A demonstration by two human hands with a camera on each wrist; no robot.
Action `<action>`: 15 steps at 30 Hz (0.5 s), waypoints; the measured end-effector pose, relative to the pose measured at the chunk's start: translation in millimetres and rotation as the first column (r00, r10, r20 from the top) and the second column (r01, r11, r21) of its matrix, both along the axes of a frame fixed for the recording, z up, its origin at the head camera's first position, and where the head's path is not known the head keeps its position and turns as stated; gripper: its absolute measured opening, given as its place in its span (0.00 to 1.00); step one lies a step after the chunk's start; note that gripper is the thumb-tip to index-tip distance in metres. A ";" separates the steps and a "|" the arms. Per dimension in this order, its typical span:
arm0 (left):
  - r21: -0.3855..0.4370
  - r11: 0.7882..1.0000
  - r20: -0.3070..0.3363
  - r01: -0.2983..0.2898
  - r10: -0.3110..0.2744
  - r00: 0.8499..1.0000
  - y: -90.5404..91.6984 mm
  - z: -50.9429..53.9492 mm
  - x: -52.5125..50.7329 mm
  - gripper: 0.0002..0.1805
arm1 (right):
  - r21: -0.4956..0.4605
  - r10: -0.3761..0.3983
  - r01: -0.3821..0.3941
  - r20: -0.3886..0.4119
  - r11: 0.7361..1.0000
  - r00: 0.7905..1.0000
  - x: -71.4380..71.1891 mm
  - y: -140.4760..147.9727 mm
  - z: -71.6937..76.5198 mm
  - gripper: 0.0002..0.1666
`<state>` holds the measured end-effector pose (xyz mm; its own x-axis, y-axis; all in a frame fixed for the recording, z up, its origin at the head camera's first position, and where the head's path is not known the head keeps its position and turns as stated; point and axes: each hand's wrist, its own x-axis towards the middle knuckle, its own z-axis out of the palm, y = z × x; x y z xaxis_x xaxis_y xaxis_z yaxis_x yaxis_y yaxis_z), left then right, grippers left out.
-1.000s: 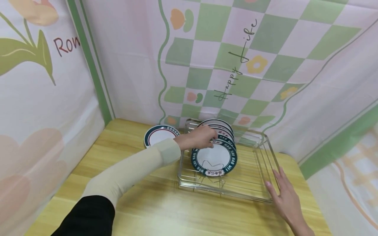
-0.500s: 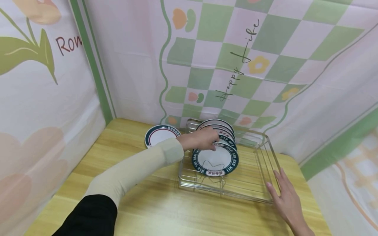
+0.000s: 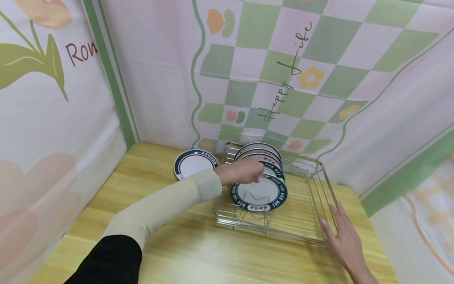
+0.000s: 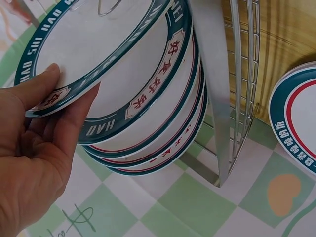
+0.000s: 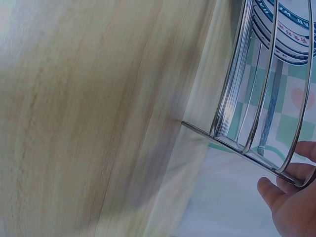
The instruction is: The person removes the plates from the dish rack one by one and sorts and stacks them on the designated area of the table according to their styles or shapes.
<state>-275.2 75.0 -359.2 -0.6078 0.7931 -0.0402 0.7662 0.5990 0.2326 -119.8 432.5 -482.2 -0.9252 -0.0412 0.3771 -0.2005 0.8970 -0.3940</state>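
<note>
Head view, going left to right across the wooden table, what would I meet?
Loose plate beside the rack, then the front plate of the row, then the right hand at the rack's right end. The left hand and its cream sleeve overlap plates, so they're left out.
</note>
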 end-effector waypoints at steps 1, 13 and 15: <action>0.004 1.000 0.000 0.004 -0.004 1.000 0.0 -0.7 0.2 0.09 | -0.001 -0.001 0.001 0.000 1.000 1.000 -0.1 -0.2 0.3 0.37; 0.030 0.999 -0.076 0.033 -0.031 0.997 -3.2 -7.2 4.4 0.08 | -0.003 -0.007 0.007 0.005 1.000 1.000 0.8 -2.2 1.5 0.37; 0.049 0.998 -0.076 0.032 -0.029 0.997 -4.5 -7.2 5.0 0.08 | -0.002 -0.007 0.007 0.002 1.000 1.000 0.3 -1.9 1.8 0.37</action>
